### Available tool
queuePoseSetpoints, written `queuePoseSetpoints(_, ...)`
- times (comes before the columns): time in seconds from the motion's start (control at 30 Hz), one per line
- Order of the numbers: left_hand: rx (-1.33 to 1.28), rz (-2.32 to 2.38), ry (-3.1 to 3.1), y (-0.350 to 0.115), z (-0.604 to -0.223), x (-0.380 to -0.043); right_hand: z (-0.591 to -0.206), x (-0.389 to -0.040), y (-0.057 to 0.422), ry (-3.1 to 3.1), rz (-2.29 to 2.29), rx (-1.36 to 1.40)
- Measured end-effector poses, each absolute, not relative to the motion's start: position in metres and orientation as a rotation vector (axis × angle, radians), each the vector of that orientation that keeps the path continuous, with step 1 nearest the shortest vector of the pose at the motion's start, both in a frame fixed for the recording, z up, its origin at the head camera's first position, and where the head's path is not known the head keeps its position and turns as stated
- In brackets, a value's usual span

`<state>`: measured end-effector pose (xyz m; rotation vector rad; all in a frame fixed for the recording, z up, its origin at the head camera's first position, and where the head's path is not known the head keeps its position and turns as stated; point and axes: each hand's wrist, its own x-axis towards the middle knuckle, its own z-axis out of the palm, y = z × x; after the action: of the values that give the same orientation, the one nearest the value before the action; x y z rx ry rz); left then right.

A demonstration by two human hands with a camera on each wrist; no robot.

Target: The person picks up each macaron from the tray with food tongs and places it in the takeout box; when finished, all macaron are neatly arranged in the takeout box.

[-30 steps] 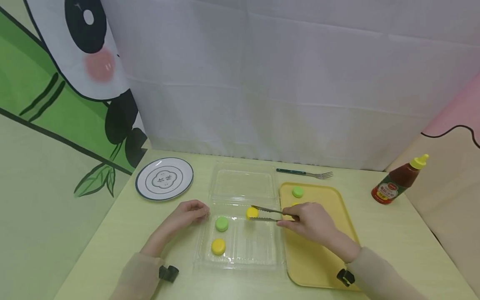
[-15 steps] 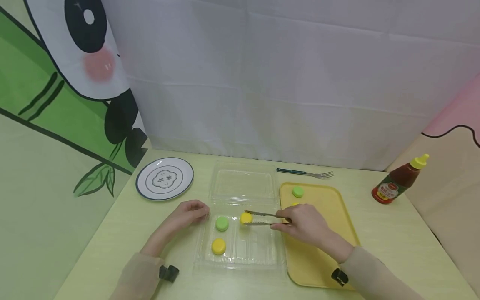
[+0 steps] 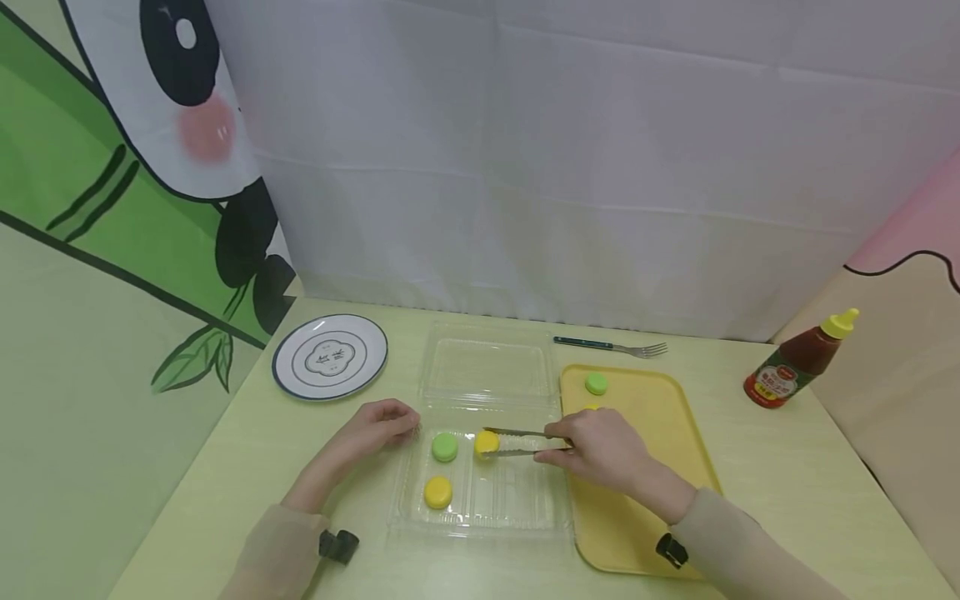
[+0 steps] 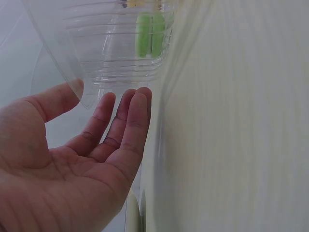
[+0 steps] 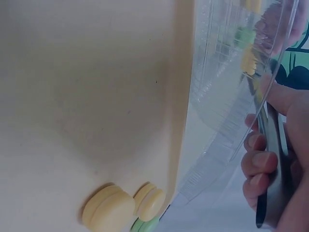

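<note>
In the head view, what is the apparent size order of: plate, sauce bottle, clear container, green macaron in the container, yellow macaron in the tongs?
1. Clear container
2. Plate
3. Sauce bottle
4. Green macaron and yellow macaron: too alike to rank; tongs partly cover the latter.

We see the left arm (image 3: 300,496) and the right arm (image 3: 678,496) come in from the bottom edge of the head view, slanting inward toward each other. The left sleeve (image 3: 273,550) and the right sleeve (image 3: 750,546) both stop short of the hands, leaving the wrists bare. The left hand (image 3: 385,425) is relaxed; from its wrist view we see its palm, its slightly bent fingers (image 4: 133,128) and its thumb (image 4: 60,100) standing apart from them. The right hand (image 3: 603,448) shows us its back from above, pointing inward, and in its own wrist view we find the fingers curled in a grip.
</note>
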<state>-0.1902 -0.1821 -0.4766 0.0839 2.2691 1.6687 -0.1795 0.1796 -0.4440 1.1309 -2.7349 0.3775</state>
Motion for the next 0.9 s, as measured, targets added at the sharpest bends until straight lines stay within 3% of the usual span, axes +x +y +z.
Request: queuePoseSetpoints(0.9,0.085,1.683,2.26,-0.183,-0.478,-0.191,-0.441,-0.182,0.167,-2.738,0.252,1.129)
